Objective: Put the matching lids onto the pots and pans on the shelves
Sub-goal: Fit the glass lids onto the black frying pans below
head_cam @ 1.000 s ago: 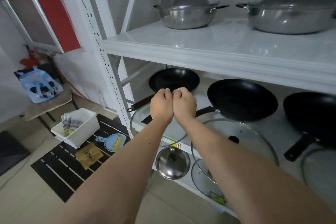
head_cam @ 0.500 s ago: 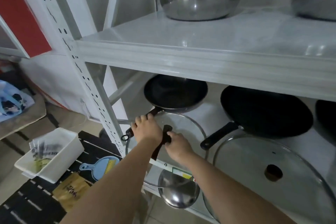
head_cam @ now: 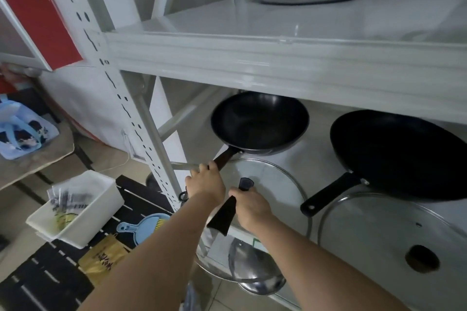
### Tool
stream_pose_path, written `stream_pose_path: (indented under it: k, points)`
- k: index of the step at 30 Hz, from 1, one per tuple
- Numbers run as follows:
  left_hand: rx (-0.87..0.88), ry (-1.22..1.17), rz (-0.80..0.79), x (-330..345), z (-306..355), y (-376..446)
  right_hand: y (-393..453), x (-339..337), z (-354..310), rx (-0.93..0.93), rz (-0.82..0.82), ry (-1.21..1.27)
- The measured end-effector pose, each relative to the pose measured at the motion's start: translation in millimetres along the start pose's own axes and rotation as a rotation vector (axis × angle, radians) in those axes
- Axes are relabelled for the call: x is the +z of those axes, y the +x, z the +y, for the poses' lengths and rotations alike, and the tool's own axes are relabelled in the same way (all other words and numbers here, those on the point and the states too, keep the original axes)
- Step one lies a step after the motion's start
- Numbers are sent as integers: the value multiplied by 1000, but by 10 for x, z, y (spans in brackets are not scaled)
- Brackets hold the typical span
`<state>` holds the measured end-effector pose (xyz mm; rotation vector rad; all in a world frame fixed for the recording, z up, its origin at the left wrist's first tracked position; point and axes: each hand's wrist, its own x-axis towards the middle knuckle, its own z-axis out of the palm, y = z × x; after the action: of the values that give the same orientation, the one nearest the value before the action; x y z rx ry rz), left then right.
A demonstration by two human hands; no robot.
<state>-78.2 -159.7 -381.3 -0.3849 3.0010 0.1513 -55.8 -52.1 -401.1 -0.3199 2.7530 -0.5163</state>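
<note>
My left hand [head_cam: 206, 182] grips the wok [head_cam: 260, 122] handle at frame centre; my right hand [head_cam: 249, 206] is closed on the black handle of a glass lid [head_cam: 273, 179] lying just below it on the shelf [head_cam: 290, 68]. Both woks are uncovered, so I judge the lower shelf barely begun. No writing is legible.

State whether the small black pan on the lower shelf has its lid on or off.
Off. The small black pan is open, its dark inside showing. The glass lid lies in front of it, with the right hand on its handle.
</note>
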Motion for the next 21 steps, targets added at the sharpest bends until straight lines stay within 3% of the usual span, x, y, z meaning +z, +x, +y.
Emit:
stream_pose_path:
  k: [6, 11, 21]
  points:
    - [-55, -137, -64, -209, -68, -56, -363, -81, -35, -82, 74, 33]
    - [-205, -484, -170, -487, -59, -74, -700, -227, -31, -61, 173, 45]
    - [-108, -581, -259, -553, -270, -172, -1349, -316, 226, -129, 233, 97]
